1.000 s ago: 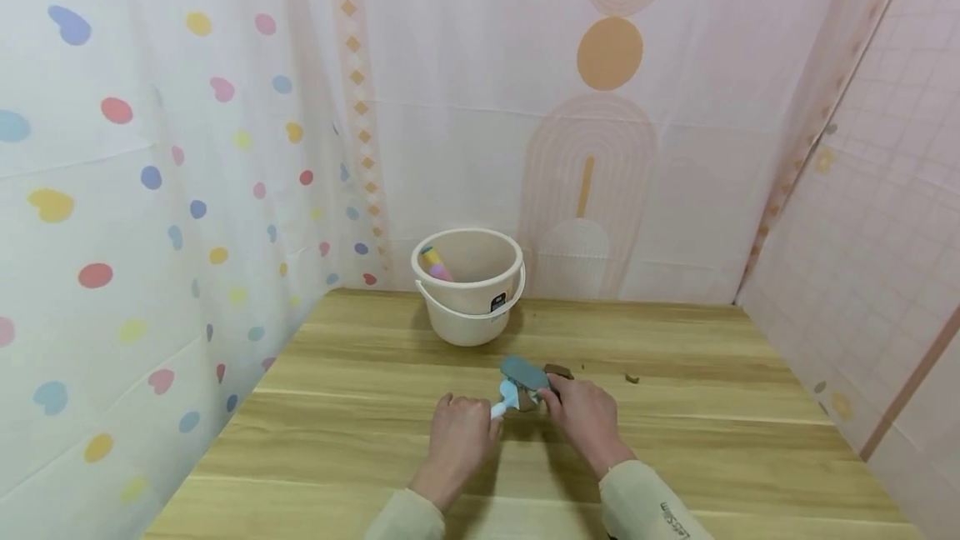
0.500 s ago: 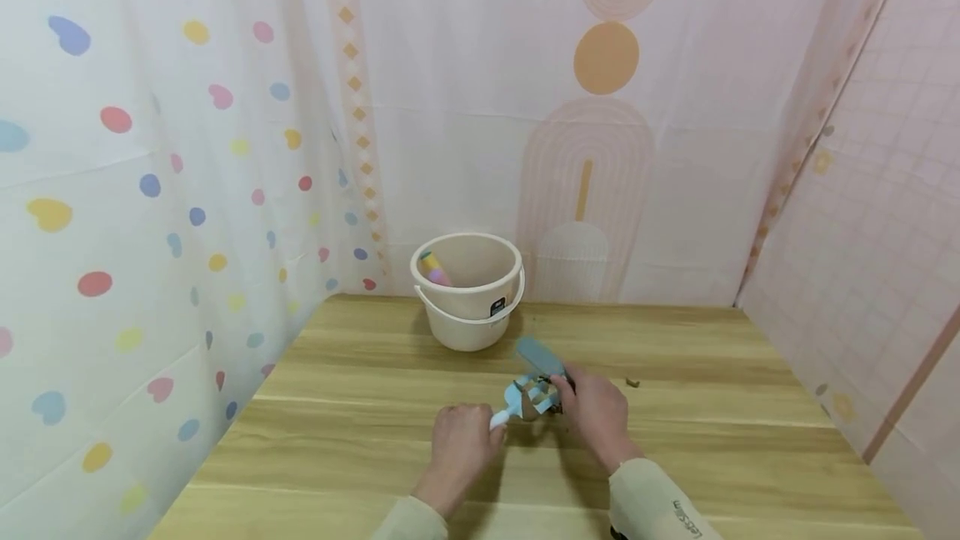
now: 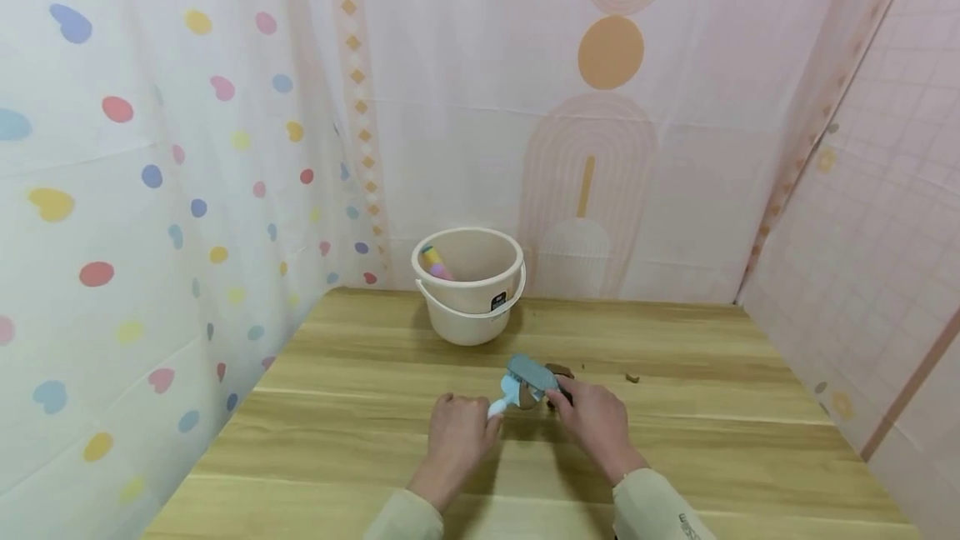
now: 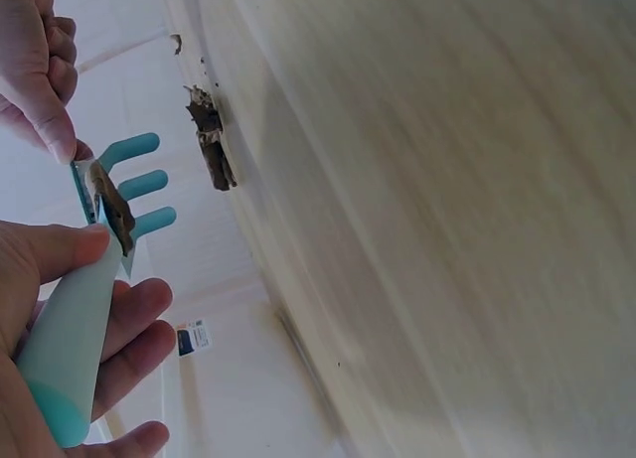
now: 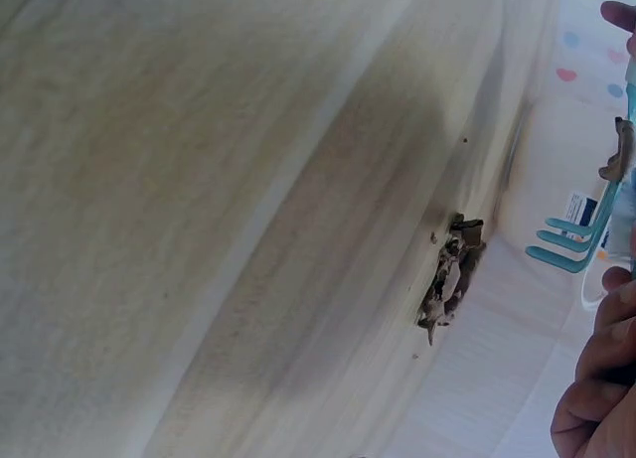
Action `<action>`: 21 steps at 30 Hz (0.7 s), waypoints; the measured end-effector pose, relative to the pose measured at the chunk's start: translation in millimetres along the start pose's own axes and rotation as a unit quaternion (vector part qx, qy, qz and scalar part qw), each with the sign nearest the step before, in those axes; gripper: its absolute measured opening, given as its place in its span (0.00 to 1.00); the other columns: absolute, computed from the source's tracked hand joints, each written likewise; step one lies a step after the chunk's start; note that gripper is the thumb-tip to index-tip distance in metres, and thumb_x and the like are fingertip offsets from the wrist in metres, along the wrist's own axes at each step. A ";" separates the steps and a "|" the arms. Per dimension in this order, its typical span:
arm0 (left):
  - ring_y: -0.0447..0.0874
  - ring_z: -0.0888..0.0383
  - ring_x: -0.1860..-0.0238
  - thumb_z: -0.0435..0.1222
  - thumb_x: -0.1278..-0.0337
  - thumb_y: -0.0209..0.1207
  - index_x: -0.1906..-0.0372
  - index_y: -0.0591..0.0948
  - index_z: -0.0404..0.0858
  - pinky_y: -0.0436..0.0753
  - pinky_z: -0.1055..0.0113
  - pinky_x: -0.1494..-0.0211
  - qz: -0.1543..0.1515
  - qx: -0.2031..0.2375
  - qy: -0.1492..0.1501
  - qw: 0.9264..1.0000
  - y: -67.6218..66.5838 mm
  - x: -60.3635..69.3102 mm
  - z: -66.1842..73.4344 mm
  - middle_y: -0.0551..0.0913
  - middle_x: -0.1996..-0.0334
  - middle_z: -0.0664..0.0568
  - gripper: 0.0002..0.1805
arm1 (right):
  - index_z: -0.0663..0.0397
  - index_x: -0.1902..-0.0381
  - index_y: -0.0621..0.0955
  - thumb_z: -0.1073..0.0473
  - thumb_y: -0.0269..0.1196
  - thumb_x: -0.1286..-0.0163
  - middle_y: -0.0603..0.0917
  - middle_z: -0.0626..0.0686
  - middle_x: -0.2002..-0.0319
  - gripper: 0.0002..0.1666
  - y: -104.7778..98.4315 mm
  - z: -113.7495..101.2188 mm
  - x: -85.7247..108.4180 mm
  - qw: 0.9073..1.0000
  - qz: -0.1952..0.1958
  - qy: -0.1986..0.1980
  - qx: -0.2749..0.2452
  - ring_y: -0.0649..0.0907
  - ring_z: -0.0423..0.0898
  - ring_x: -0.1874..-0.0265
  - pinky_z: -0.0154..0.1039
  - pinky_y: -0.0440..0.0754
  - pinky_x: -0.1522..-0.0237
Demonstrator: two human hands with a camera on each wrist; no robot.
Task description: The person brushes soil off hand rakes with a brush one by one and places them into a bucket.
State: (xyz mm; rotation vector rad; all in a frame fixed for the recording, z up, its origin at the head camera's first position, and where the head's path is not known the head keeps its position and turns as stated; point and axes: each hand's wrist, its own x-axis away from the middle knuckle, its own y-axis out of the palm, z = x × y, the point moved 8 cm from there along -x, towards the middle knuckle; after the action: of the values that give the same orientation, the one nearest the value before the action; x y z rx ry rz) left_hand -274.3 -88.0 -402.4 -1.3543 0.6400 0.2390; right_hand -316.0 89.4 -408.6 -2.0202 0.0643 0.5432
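Note:
My left hand (image 3: 459,436) grips the pale handle of a light-blue hand rake (image 4: 75,329), held above the table. Brown dirt clings to the rake's head, where its bent tines (image 5: 566,241) begin. A blue-grey brush (image 3: 531,372) is in my right hand (image 3: 597,425), fingers and thumb around its near end. The brush lies over the rake's head in the head view and partly hides it. Below the tools sits a clump of dark brown dirt (image 5: 452,279) on the table, also seen in the left wrist view.
A white bucket (image 3: 471,319) with a hanging handle stands behind the hands, a colourful stick-like thing (image 3: 435,263) leaning inside. One small brown crumb (image 3: 632,377) lies to the right on the wooden table (image 3: 337,440). Patterned curtains (image 3: 465,165) enclose the back and sides.
The brush moved off the rake's head, away and to the right, then came back over it. My left hand and the rake stayed nearly in place.

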 end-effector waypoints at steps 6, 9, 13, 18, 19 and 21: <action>0.77 0.55 0.84 0.43 0.49 0.70 0.85 0.74 0.43 0.80 0.50 0.51 0.011 -0.004 0.006 1.000 -2.1 -0.5 1.9 0.73 0.90 0.56 0.19 | 0.50 0.44 0.84 0.46 0.63 0.30 0.88 0.55 0.60 0.22 -0.1 1.9 -3.2 1.000 0.001 0.019 0.004 0.80 0.44 0.77 0.40 0.71 0.81; 0.77 0.55 0.83 0.44 0.49 0.70 0.85 0.75 0.43 0.80 0.50 0.51 0.005 -0.006 0.008 1.000 -1.4 -0.9 3.2 0.74 0.90 0.56 0.18 | 0.52 0.44 0.84 0.46 0.63 0.29 0.88 0.57 0.62 0.22 -1.1 2.6 -2.9 1.000 0.005 0.019 0.006 0.78 0.44 0.79 0.40 0.70 0.82; 0.77 0.55 0.83 0.44 0.49 0.70 0.85 0.75 0.43 0.80 0.49 0.51 -0.002 -0.011 0.012 1.000 -0.8 -0.3 5.3 0.73 0.89 0.56 0.19 | 0.52 0.43 0.83 0.47 0.62 0.28 0.87 0.56 0.67 0.22 -0.6 7.3 -3.1 0.999 0.001 0.033 0.003 0.73 0.44 0.82 0.39 0.67 0.82; 0.74 0.57 0.84 0.45 0.48 0.69 0.85 0.73 0.43 0.81 0.51 0.53 -0.001 -0.016 0.014 1.000 -2.0 0.3 7.0 0.71 0.90 0.57 0.20 | 0.53 0.42 0.83 0.47 0.61 0.28 0.87 0.55 0.66 0.23 0.6 14.9 -5.3 0.999 -0.006 0.053 0.003 0.72 0.44 0.81 0.39 0.66 0.81; 0.74 0.57 0.84 0.45 0.48 0.69 0.85 0.73 0.43 0.81 0.52 0.53 -0.001 -0.016 0.013 1.000 -1.9 0.3 6.9 0.71 0.90 0.57 0.20 | 0.54 0.42 0.83 0.47 0.61 0.28 0.87 0.55 0.65 0.23 0.2 16.0 -5.6 0.998 -0.005 0.055 0.001 0.73 0.44 0.81 0.40 0.67 0.80; 0.74 0.57 0.84 0.45 0.48 0.69 0.85 0.73 0.44 0.81 0.52 0.53 -0.001 -0.015 0.014 1.000 -1.0 0.2 6.6 0.71 0.90 0.57 0.21 | 0.54 0.46 0.84 0.48 0.61 0.28 0.87 0.54 0.66 0.20 -0.6 18.6 -6.1 0.998 -0.002 0.058 0.004 0.74 0.45 0.79 0.40 0.68 0.80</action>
State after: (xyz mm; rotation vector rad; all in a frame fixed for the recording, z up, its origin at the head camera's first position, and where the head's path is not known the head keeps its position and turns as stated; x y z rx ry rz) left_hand -271.7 -82.0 -401.1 -1.3893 0.6608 0.2290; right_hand -327.8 104.4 -413.1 -2.0413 0.1316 0.4225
